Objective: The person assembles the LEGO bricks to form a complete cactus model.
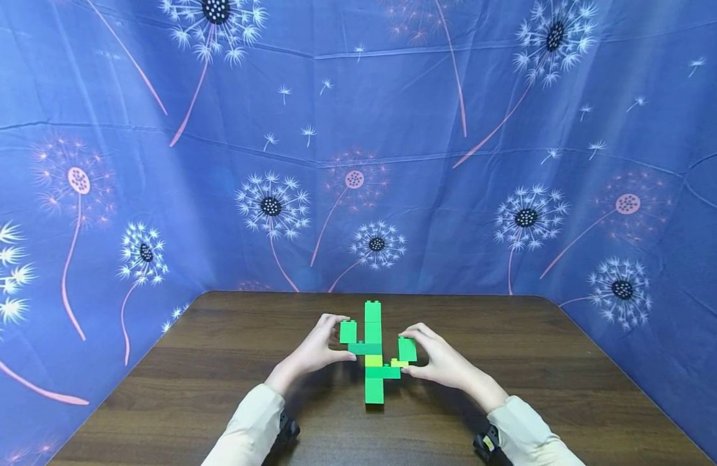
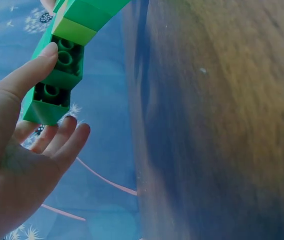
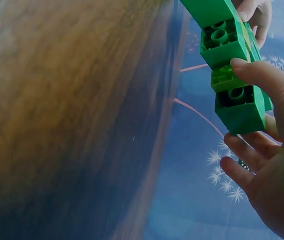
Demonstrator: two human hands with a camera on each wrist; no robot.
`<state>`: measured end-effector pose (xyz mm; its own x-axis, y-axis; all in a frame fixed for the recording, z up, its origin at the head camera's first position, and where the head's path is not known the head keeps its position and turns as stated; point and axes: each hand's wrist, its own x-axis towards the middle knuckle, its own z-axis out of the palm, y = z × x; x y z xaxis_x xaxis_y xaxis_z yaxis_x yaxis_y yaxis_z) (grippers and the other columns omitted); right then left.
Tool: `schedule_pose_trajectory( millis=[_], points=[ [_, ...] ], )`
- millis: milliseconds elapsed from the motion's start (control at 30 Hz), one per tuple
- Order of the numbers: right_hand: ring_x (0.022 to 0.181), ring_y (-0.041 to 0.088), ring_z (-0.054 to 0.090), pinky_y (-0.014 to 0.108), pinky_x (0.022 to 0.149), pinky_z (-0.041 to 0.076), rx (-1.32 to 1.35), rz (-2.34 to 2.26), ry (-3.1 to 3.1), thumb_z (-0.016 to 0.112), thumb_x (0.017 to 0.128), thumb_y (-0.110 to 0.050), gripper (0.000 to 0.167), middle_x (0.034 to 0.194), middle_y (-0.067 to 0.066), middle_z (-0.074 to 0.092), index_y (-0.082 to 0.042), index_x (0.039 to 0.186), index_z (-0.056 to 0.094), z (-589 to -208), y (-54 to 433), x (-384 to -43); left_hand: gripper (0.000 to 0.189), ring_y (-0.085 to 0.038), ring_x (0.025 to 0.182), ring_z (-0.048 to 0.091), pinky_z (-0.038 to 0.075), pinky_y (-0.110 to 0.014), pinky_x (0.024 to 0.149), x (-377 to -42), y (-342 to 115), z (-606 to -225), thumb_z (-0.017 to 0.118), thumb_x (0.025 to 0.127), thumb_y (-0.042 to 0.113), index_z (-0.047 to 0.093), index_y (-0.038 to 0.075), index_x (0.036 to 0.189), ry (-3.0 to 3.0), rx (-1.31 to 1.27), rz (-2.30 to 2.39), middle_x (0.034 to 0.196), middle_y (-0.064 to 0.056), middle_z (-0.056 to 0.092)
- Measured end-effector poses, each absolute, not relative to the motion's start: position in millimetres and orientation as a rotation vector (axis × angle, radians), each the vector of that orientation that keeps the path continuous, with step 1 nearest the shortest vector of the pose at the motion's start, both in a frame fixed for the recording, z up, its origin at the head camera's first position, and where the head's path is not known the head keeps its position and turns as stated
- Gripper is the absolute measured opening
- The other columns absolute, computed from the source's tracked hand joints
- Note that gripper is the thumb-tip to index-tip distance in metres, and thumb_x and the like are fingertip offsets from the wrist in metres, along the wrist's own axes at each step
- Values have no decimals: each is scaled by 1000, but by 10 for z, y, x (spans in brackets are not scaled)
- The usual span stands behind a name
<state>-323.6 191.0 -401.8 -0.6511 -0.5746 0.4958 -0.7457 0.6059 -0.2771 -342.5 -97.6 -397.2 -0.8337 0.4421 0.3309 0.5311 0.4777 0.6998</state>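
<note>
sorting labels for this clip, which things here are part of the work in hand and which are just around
In the work: green brick cactus, left hand, right hand.

Just around: wooden table, blue dandelion cloth.

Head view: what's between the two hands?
In the head view, the green brick cactus stands upright on the wooden table between them: left hand holds its left branch, right hand its right branch.
</note>
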Motion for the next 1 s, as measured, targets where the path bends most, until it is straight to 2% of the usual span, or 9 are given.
schedule_pose_trajectory(
  millis=[200,333,567,767,1000],
  points=[
    [110,21,56,40,88,48,1031,708,-2606,76,78,-27,58,118,2,54,-5,127,53,-4022,1913,-3258,76,-17,96,49,49,-33,83,-3450,-979,-4002,79,76,24,39,1,136,-2668,-853,-1229,118,-12,45],
    [112,23,55,41,90,47,1025,712,-2655,74,79,-27,59,119,5,56,-3,129,52,-4036,1906,-3264,76,-20,100,52,48,-34,81,-3459,-987,-4032,78,77,27,39,1,136,-2700,-833,-1241,119,-16,48],
    [112,27,56,45,90,46,1030,711,-2660,73,81,-30,57,119,7,58,-3,127,53,-4061,1922,-3276,78,-28,109,54,48,-42,87,-3499,-989,-4072,77,77,33,40,1,138,-2747,-806,-1213,127,-19,49],
    [115,29,55,47,92,45,1024,684,-2718,72,81,-32,57,122,10,59,-3,126,54,-4062,1927,-3301,77,-34,119,50,43,-49,95,-3519,-990,-4072,77,77,35,43,3,137,-2806,-799,-1115,132,-20,49],
    [112,32,56,46,89,46,1025,714,-2787,72,81,-31,58,123,14,60,2,126,54,-4054,1936,-3319,76,-33,108,59,48,-45,87,-3520,-976,-4090,77,77,28,41,-5,136,-2832,-813,-1225,126,-21,55]
  ],
)
